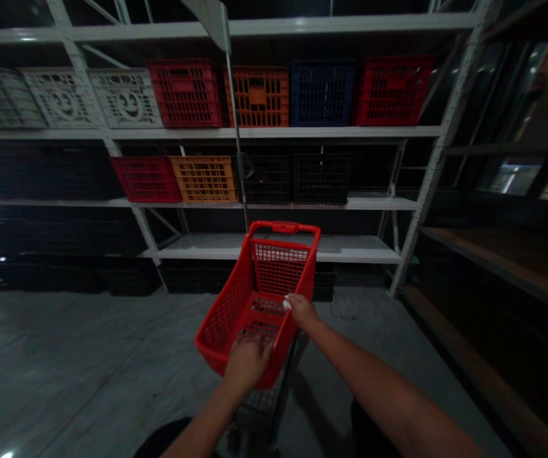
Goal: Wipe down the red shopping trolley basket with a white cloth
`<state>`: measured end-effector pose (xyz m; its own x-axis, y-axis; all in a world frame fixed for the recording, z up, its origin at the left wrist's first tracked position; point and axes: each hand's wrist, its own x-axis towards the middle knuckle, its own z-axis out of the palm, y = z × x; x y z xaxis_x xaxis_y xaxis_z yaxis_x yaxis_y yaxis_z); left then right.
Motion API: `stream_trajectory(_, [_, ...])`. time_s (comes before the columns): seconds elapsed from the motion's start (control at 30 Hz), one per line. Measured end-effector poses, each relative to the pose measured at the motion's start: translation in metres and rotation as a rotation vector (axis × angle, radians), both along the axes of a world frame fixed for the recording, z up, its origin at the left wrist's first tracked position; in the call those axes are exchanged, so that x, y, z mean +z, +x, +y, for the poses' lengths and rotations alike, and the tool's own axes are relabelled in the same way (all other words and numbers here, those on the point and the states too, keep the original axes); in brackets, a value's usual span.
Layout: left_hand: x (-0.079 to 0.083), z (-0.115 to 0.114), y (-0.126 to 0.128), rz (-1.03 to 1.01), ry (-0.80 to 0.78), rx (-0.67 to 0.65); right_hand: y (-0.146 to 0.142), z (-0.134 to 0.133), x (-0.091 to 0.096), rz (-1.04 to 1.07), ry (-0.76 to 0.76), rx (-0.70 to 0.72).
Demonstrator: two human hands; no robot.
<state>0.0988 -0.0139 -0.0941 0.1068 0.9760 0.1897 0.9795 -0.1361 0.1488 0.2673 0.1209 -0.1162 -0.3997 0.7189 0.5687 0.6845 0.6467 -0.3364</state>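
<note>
"Where are the arms?"

"Both reach forward and down, the right arm (373,381) longer in view, the left arm (204,423) closer in."

"And the hands?"

"The left hand (247,362) sits lower, curled downward; the right hand (301,310) sits farther out, also curled."

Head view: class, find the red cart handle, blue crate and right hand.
Red cart handle (283,227), head view, top bar's middle.
Blue crate (323,94), head view, front panel.
Right hand (301,310), head view, back of hand.
</note>
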Motion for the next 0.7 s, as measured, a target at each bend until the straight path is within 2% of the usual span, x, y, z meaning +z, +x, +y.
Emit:
stream_trajectory(0.1, [-0.003, 0.011, 0.039, -0.024, -0.111, 0.075, -0.002, -0.013, -0.004, 0.045, 0.008, -0.003])
stream_trajectory(0.17, [-0.005, 0.015, 0.053, -0.036, -0.162, 0.099, -0.004, -0.024, -0.006, 0.059, 0.003, 0.008])
stream_trajectory(0.27, [-0.008, 0.015, 0.057, -0.036, -0.183, 0.102, -0.007, -0.048, -0.012, 0.057, 0.001, 0.074])
stream_trajectory(0.37, [-0.011, 0.006, 0.053, -0.038, -0.194, 0.090, -0.008, -0.071, -0.021, 0.074, 0.025, 0.197])
stream_trajectory(0.43, [-0.013, -0.001, 0.049, -0.050, -0.204, 0.077, -0.003, -0.078, -0.026, 0.081, 0.056, 0.292])
stream_trajectory(0.5, [-0.015, -0.008, 0.046, -0.068, -0.222, 0.068, 0.007, -0.072, -0.026, 0.072, 0.092, 0.377])
stream_trajectory(0.57, [-0.017, -0.013, 0.042, -0.070, -0.250, 0.077, 0.024, -0.056, -0.021, 0.078, 0.115, 0.393])
stream_trajectory(0.7, [-0.016, -0.021, 0.027, -0.018, -0.262, 0.054, 0.069, -0.006, 0.003, 0.149, 0.091, 0.185])
